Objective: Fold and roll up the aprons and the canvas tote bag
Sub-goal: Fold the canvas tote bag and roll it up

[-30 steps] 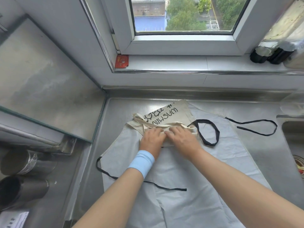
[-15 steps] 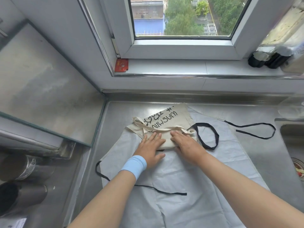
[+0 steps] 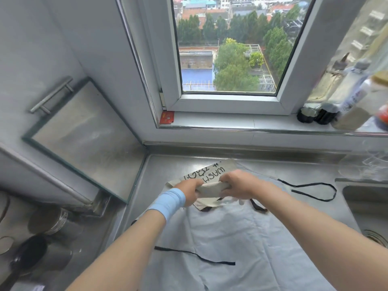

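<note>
A beige canvas tote bag (image 3: 211,189) with black lettering lies at the far end of the steel counter, its near part rolled into a short tube. My left hand (image 3: 190,191), with a light blue wristband, grips the roll's left end. My right hand (image 3: 237,184) grips its right end. The flat lettered part (image 3: 212,172) still lies beyond the roll. Under the bag a pale blue-white apron (image 3: 226,238) is spread flat toward me, its black ties (image 3: 312,191) trailing right and across the front.
The steel counter (image 3: 168,164) meets a window sill (image 3: 231,122) at the back. Bottles (image 3: 344,97) stand on the sill at right. A sink (image 3: 369,202) lies to the right. Metal cups (image 3: 42,244) stand low at left beside a cabinet panel (image 3: 84,139).
My hands went from pressing flat on the folded bag to gripping its near edge and rolling it away from me. The camera tilted up, showing more window.
</note>
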